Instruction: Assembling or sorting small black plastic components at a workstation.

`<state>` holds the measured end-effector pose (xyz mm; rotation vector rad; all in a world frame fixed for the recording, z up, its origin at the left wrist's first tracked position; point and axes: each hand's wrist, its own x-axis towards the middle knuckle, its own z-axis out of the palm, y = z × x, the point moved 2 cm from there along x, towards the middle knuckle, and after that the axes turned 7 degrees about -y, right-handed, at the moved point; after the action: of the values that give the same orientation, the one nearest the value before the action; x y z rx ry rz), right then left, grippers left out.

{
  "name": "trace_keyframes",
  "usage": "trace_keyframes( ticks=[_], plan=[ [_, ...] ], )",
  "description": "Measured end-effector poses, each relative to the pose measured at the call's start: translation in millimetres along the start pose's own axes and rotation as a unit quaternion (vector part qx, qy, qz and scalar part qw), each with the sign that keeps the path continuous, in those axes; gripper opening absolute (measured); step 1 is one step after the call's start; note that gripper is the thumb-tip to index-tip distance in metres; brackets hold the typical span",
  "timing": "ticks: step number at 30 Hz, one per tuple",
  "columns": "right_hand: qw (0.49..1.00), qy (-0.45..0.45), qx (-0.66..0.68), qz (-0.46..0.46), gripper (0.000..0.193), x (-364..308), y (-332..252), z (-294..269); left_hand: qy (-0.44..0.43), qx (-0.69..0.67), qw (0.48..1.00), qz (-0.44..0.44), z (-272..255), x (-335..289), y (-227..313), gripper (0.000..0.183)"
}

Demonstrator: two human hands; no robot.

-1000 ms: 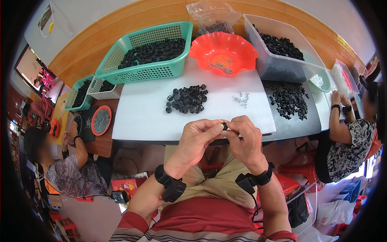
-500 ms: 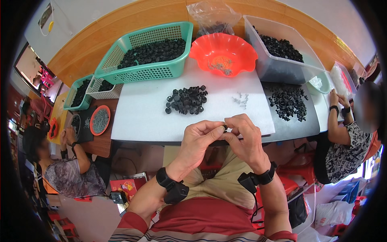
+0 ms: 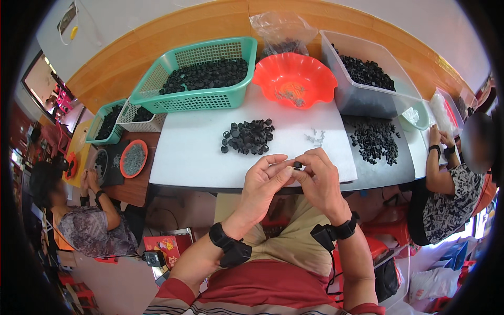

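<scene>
My two hands meet over the near edge of the table, fingertips together. Between the thumb and forefinger of my right hand (image 3: 321, 177) is a small black plastic part (image 3: 297, 165). The thumb and forefinger of my left hand (image 3: 265, 181) press in from the other side of it, and fingers hide its lower half. Beyond my hands, a loose pile of black plastic caps (image 3: 247, 136) lies on a white foam sheet (image 3: 194, 152). A few small grey pieces (image 3: 315, 137), perhaps screws, lie to the right of the pile.
At the back stand a green basket (image 3: 194, 102), a red wavy-edged bowl (image 3: 320, 79) and a clear bin (image 3: 367, 100) with black parts. Small black parts (image 3: 374, 139) cover a dark mat at right. Co-workers sit at left (image 3: 94, 226) and right (image 3: 446, 194).
The black part now shows more plainly, raised at my right fingertips. My left hand has turned slightly and shifted a little right and down. The view has tilted a bit.
</scene>
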<state>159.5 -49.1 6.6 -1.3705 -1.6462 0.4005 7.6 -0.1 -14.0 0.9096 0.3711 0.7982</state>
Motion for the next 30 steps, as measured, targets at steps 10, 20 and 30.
trace_keyframes(
  ticks=[10, 20, 30],
  plan=[
    [1.0, 0.004, 0.015, 0.012, 0.02, 3.3, 8.1, 2.0, -0.003, 0.034, 0.999, 0.016, -1.2, 1.5, -5.3, 0.036],
    [1.0, 0.009, 0.003, 0.013, 0.019, 1.0, 13.5, 2.0, 0.003, 0.042, 0.999, 0.024, -3.6, 2.3, -11.1, 0.034],
    [0.999, 0.025, 0.0, 0.019, 0.022, 0.8, 12.4, 3.3, -0.009, 0.076, 0.997, 0.03, -6.4, 1.6, -15.3, 0.032]
  ],
)
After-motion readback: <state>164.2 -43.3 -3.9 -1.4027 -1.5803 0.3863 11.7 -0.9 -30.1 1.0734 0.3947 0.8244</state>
